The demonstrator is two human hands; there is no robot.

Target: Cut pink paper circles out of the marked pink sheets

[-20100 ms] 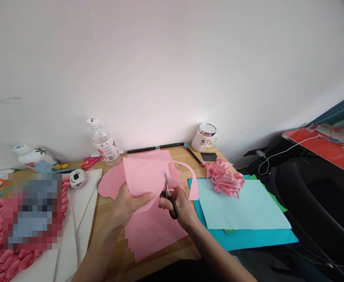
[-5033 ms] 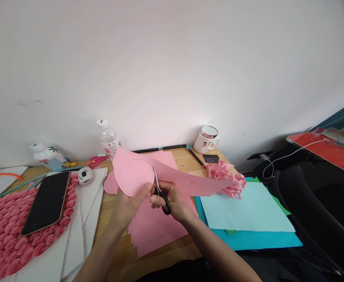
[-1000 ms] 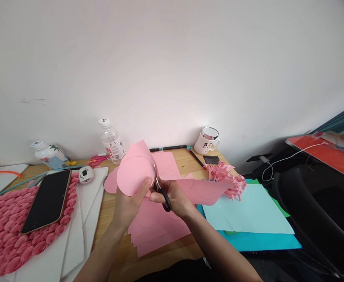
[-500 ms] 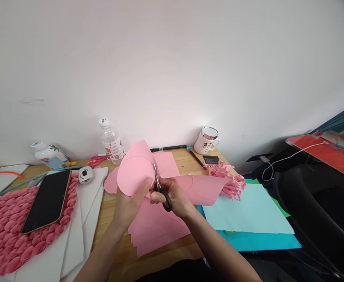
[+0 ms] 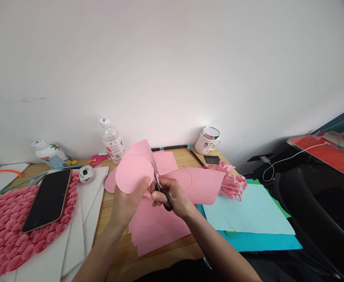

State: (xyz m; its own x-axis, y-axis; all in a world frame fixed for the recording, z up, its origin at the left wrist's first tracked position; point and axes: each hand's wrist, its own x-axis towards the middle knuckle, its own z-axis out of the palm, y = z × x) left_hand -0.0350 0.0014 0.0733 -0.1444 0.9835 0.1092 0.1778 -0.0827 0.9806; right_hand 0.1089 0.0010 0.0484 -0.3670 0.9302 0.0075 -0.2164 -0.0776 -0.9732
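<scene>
Between thumb and fingers, my left hand [image 5: 131,199] grips a sheet of pink paper [image 5: 135,170] with circles drawn on it, partly cut along one curved outline. My right hand [image 5: 170,196] is closed around black-handled scissors [image 5: 168,200], their blades at the paper's edge beside my left thumb. The uncut side of the sheet curls out to the right behind my right hand. Under both hands lies a stack of pink sheets [image 5: 157,235], also marked with circles. A crumpled bunch of pink paper strips [image 5: 232,182] sits to the right.
At left, a phone [image 5: 47,199] rests on rows of pink paper rosettes [image 5: 10,231] over white boards. A plastic bottle [image 5: 113,145], a white mug [image 5: 207,140] and a pen [image 5: 172,148] stand or lie near the wall. Blue and green sheets [image 5: 248,211] lie at right.
The scissors have cut a little further around the drawn circle. My left hand and the paper have shifted slightly left, and the rounded edge is turned a bit.
</scene>
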